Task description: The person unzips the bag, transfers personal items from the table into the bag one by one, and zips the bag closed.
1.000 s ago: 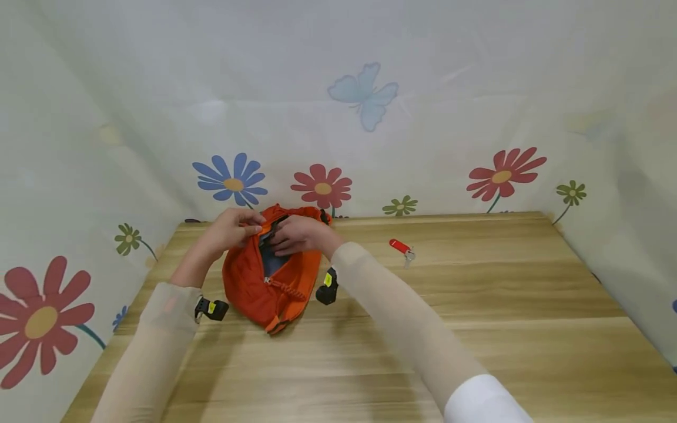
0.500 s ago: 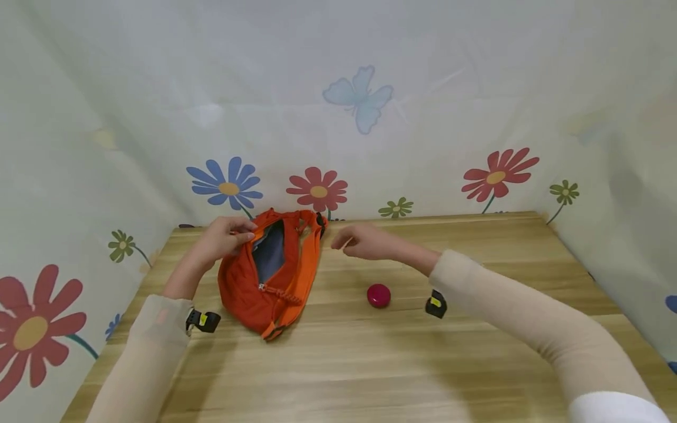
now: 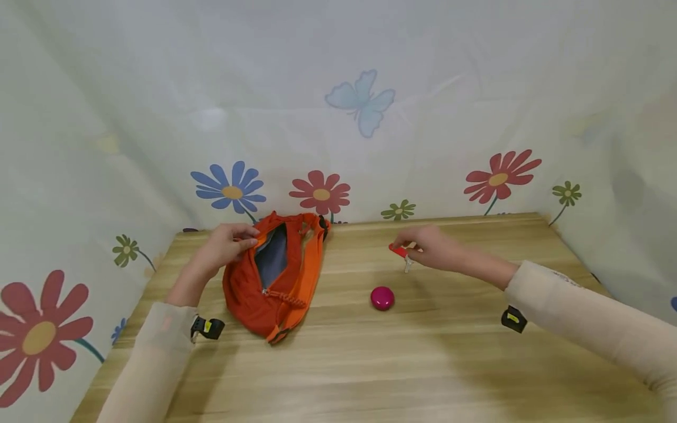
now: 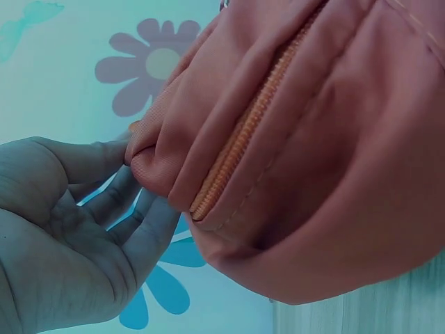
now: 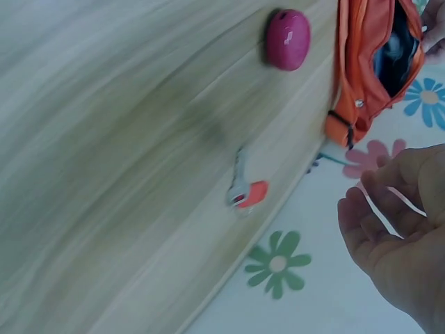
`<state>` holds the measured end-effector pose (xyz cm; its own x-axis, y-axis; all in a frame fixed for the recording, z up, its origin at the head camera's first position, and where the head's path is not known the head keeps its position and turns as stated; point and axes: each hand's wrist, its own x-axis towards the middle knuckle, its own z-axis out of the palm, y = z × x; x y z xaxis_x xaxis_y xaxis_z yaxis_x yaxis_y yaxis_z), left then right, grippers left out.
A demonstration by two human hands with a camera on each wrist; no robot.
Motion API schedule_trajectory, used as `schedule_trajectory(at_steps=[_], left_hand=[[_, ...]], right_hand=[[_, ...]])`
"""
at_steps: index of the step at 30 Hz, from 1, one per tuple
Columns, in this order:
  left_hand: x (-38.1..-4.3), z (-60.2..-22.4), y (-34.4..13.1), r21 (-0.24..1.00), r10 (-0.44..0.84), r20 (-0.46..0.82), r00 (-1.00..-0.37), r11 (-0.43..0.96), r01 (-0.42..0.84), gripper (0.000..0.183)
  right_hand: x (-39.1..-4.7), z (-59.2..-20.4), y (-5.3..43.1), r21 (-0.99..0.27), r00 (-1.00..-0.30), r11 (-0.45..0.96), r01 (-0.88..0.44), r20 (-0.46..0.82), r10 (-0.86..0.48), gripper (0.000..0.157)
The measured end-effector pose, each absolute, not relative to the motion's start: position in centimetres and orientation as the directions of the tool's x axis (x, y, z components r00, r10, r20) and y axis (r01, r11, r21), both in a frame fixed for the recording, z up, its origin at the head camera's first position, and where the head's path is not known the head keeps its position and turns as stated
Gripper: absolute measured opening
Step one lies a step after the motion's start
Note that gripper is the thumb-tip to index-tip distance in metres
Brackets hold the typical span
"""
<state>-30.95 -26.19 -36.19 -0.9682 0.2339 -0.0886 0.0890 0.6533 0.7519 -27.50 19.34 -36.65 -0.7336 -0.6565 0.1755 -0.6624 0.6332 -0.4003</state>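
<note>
My left hand (image 3: pixel 224 249) pinches the edge of an orange-red bag (image 3: pixel 240 288) at its opening. In the left wrist view thumb and fingertips hold a fold of the bag's cloth (image 4: pixel 163 156) beside an orange zipper (image 4: pixel 243 132). The bag gapes, showing its dark grey lining (image 3: pixel 272 258). My right hand (image 3: pixel 431 249) hangs over a key (image 3: pixel 408 264) with a red tag (image 3: pixel 398 251), fingers bent and overlapping the tag in the head view. In the right wrist view that hand (image 5: pixel 410 223) is apart from the key (image 5: pixel 238 181), holding nothing.
A shiny pink rounded object (image 3: pixel 382 298) lies on the wooden table (image 3: pixel 338 364) between the bag and my right forearm. A flower-printed white sheet (image 3: pixel 433 117) rises behind the table's back edge and along both sides.
My right hand has come out of the bag and moved right to the key. The pink object, earlier hidden behind the forearm, now shows. My left hand keeps its pinch on the bag.
</note>
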Motion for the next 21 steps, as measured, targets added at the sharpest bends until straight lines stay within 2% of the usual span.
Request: schedule_trajectory(at_steps=[7,13,21], left_hand=[[-30.8,-36.9,-26.4,0.757,0.233,-0.053,-0.971,0.643,0.113,0.031],[-30.4,-37.2,-26.5,0.755,0.207,-0.05,-0.977,0.648,0.099,0.032],[-30.2,-37.6,-26.6,0.738,0.204,-0.03,-0.978,0.665,0.116,0.03]], right_hand=[[-26.7,-37.8,20.9,-0.277,-0.692,0.636,-0.72,0.226,-0.686,0.019],[-25.9,-38.4,21.2,-0.238,-0.665,0.622,-0.746,0.232,-0.71,0.025],[-24.5,-39.3,21.5,-0.222,-0.681,0.647,-0.73,0.152,-0.716,0.03]])
